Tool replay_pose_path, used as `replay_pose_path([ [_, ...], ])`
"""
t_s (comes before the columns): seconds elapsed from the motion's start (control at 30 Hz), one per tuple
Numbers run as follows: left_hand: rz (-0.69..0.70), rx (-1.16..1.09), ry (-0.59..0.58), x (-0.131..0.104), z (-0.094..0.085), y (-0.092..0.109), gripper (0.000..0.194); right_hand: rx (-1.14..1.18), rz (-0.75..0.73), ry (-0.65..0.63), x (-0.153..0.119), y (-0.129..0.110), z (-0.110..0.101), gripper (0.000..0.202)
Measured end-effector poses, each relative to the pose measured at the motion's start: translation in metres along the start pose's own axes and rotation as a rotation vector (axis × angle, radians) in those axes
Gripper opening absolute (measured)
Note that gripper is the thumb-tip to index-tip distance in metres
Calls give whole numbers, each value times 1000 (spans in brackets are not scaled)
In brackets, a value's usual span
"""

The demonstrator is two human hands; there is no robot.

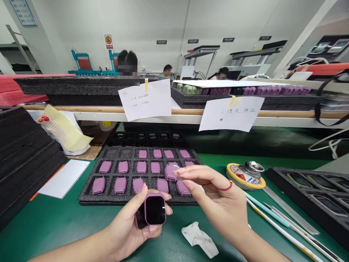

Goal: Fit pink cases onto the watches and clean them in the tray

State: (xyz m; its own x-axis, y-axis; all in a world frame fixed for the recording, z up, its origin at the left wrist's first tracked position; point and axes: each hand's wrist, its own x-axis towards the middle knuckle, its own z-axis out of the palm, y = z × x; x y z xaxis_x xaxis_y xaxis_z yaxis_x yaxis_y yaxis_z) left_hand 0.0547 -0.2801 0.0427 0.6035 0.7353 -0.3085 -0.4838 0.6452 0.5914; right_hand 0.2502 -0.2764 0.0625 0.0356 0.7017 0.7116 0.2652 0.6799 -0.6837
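My left hand [136,218] grips two purple-framed smartwatch bodies with dark screens. The front smartwatch body [155,210] overlaps the rear one [140,217], whose screen is partly hidden. Over the foam tray [94,198], my right hand [218,193] pinches another purple smartwatch body [171,171] at its right side, between fingertips and thumb. Several purple watch bodies [120,185] lie in the tray's pockets, and some pockets at the back left hold none. A crumpled white wipe [200,238] lies on the green mat below my right hand.
On the right are a round yellow-rimmed container with a metal top [247,174], a steel ruler [291,211], thin sticks [289,233] and a black tray [327,196]. Stacked black foam [27,160] and white card [65,178] stand left. A shelf [185,118] spans behind; people sit beyond.
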Motion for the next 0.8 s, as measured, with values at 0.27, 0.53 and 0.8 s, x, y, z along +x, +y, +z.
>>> replay_pose_path([
  [0.27,-14,-39,22,0,0,0,43,-224,-467,-306,3,-6,-7,29],
  [0.53,5,-10,18,-1,3,2,48,-386,-428,-107,4,0,-9,32],
  [0.8,-35,-37,26,-2,2,0,44,-200,-437,-411,-15,-12,-6,43],
])
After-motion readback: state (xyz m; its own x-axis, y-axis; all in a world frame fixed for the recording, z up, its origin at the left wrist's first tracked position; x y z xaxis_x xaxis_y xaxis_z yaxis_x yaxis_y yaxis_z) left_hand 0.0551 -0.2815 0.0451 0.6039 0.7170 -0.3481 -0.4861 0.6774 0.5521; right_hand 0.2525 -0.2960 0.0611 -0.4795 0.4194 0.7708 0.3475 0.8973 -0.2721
